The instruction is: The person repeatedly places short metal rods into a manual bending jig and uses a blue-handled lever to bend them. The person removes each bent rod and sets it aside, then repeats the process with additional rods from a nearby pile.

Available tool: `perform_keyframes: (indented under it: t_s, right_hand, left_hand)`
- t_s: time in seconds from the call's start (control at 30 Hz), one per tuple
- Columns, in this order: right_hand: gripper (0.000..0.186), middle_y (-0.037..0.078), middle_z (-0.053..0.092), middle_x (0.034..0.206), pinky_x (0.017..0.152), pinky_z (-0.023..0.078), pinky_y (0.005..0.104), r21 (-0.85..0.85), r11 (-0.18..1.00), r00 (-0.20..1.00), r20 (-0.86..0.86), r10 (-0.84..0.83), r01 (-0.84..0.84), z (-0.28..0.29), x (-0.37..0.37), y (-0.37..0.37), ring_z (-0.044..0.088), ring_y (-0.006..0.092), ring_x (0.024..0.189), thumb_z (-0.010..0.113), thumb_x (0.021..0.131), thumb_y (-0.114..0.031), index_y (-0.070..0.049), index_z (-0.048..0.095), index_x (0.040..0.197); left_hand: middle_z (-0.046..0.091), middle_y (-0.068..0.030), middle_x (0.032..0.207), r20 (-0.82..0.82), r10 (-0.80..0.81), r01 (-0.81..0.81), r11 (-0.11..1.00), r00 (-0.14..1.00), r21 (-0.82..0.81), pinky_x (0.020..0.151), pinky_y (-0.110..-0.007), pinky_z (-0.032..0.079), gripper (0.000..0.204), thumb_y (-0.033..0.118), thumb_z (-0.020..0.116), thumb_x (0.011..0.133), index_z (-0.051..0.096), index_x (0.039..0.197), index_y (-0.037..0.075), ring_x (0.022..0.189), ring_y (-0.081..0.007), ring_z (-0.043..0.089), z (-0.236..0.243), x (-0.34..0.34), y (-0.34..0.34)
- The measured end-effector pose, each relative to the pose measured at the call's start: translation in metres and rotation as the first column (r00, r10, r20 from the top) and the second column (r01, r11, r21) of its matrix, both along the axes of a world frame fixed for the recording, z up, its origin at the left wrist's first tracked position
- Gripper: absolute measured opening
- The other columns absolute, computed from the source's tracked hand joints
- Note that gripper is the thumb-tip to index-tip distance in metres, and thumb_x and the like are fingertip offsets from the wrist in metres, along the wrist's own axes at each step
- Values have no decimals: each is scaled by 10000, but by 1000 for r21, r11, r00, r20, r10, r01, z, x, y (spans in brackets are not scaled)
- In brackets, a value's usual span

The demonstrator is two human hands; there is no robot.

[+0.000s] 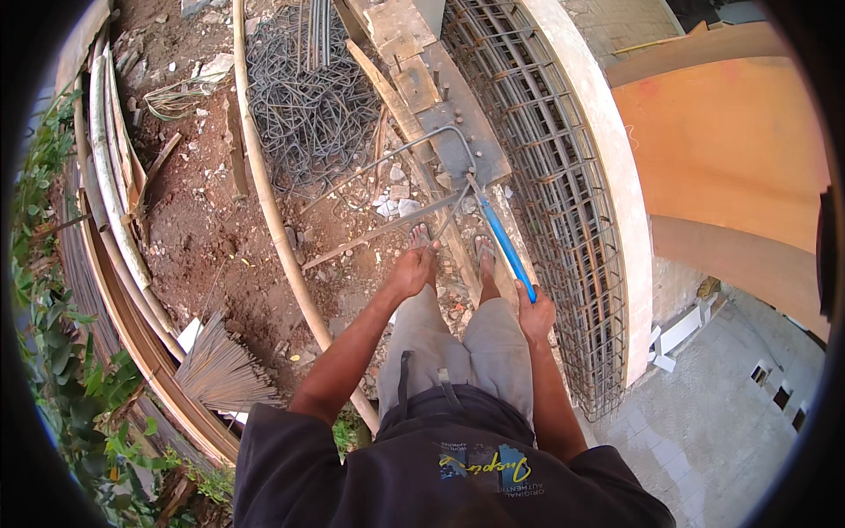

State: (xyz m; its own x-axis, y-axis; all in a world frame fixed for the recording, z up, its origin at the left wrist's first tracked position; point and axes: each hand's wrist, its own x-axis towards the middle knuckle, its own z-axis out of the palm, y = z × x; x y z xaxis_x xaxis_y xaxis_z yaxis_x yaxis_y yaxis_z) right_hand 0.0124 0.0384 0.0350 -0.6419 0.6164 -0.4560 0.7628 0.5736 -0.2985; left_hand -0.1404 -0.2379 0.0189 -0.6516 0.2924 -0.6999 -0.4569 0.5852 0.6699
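Observation:
My right hand [536, 314] is closed around the lower end of a long blue-handled bending bar [503, 236]. Its metal head meets a thin steel rod [400, 151] over a dark metal plate [458, 157] with short upright pegs. The rod is bent at several corners, and one stretch reaches out to the left above the ground. My left hand [410, 272] is closed on the rod's near end, which slants down from the bar's head. The plate is on a long wooden beam [400, 31] in front of my feet.
A tangled heap of bent steel rods [308, 106] lies ahead to the left. Long rebar cages [554, 176] run along a pale wall [607, 167] on the right. A bamboo pole [273, 211] crosses the dirt at my left, near a bundle of thin rods [227, 365].

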Motion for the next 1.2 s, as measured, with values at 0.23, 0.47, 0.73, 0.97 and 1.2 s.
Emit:
perform_keyframes:
  t_s: [0.23, 0.47, 0.73, 0.97, 1.2]
  right_hand:
    - [651, 222, 691, 712, 723, 535, 534, 40, 993, 993, 58, 104, -107, 54, -23, 39, 708, 439, 732, 700, 957, -686, -50, 755, 831]
    - [628, 208, 694, 723, 695, 531, 491, -273, 958, 995, 11, 99, -92, 43, 0, 32, 719, 350, 708, 683, 1006, -627, -9, 764, 932]
    - [367, -10, 529, 573, 396, 390, 284, -911, 388, 968, 207, 141, 139, 19, 6, 89, 491, 90, 417, 739, 1057, -401, -91, 591, 927]
    - [441, -83, 464, 582, 459, 341, 261, -912, 368, 984, 167, -65, 179, -6, 36, 40, 443, 22, 507, 738, 1071, -347, -127, 547, 740]
    - [463, -103, 444, 618, 490, 279, 298, -929, 223, 882, 177, -438, 297, -53, 66, -141, 370, 19, 553, 770, 1049, -324, -142, 528, 699]
  left_hand:
    - [731, -354, 986, -94, 202, -217, 955, 975, -201, 937, -622, 512, 779, 692, 397, 1087, 782, 1042, 16, 1021, -560, 695, 9, 22, 33]
    - [755, -293, 881, -87, 272, -285, 934, 958, -216, 876, -563, 545, 779, 733, 512, 1024, 804, 949, 15, 915, -504, 726, 4, 25, 27]
    - [587, -60, 578, -167, 337, -374, 872, 927, -316, 640, -403, 480, 752, 746, 636, 966, 848, 852, 34, 622, -191, 619, 5, 25, 31]
    - [541, -27, 535, -186, 231, -287, 879, 955, -381, 557, -349, 401, 658, 666, 723, 958, 854, 850, 30, 552, -143, 535, 6, 5, 14]
    - [639, -59, 574, -355, 74, -241, 859, 932, -452, 563, -378, 471, 531, 545, 875, 875, 830, 869, 16, 537, -191, 593, -2, -68, -40]
